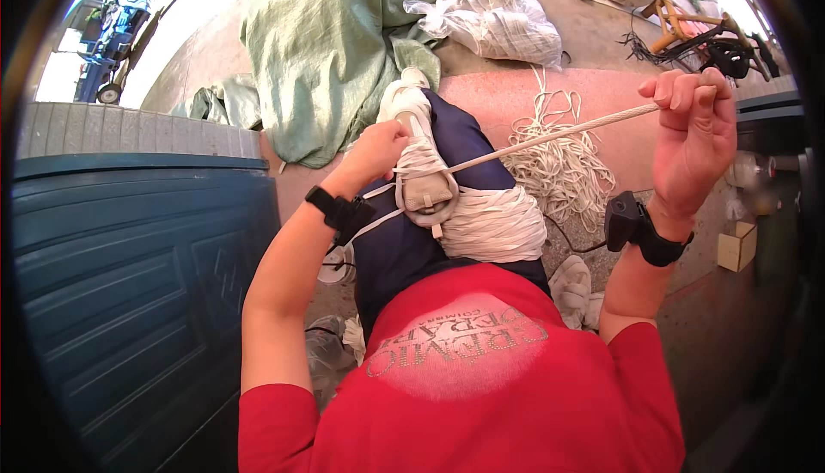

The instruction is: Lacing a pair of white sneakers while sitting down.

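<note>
Over my lap lies a beige, flat-looking piece with a rounded metal-like loop (449, 207) at its near end and white cord wound across its middle. My left hand (376, 157) is closed at the left side of this cord-wound piece, its fingertips partly hidden. From the windings a white cord (559, 134) runs taut up to the right. Raised out to the side, my right hand (696, 129) has its fingers curled tightly around that cord. A thick bundle of wound white cord (494, 228) rests on my right thigh.
Loose white cord (563, 168) lies heaped on the floor ahead to the right. Beyond are a green tarp (331, 52) and a stuffed white plastic bag (494, 18). A blue door (129, 292) stands at left, a small carton (736, 246) at right. Far right lies an orange-brown frame (679, 30).
</note>
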The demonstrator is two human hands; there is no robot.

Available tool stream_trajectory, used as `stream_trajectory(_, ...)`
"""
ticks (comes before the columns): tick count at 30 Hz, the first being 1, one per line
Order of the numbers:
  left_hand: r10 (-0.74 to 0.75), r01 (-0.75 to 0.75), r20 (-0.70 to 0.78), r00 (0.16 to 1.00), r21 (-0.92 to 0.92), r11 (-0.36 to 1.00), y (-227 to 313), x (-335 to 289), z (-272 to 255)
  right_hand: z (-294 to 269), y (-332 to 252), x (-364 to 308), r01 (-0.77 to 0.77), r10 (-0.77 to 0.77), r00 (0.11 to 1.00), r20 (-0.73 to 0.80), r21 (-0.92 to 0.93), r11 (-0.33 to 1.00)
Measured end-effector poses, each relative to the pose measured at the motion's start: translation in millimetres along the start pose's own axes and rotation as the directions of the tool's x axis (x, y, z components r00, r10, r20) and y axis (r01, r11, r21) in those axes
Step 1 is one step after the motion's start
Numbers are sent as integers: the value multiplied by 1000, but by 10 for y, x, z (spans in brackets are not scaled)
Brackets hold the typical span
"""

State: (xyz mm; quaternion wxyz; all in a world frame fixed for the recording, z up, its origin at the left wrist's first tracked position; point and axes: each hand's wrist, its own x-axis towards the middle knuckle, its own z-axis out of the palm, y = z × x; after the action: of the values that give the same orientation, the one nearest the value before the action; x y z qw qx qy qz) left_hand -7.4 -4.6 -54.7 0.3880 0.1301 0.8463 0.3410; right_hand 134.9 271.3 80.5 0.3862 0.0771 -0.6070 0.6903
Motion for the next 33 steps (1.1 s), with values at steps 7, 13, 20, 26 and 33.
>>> stream_trajectory(7,363,-325,-85,928,292,899,-771,-171,108,8,786,-625,-718,717,696,-43,-31,695)
stream_trajectory(13,346,-247,-5,938,690,680,-538,-208,165,794,1342,-1597,-370,746,466,476,-660,653)
stream_trajectory(20,332,-180,-54,942,751,635,-744,-465,159,1075,1543,-1836,-65,603,667,437,-772,632)
stream_trajectory(26,219,-41,-413,884,399,916,-809,-436,363,1265,1670,-1863,-5,586,716,379,-837,547)
stream_trajectory(33,201,-88,-342,918,318,944,-848,-347,458,1404,1868,-1912,305,570,663,486,-870,388)
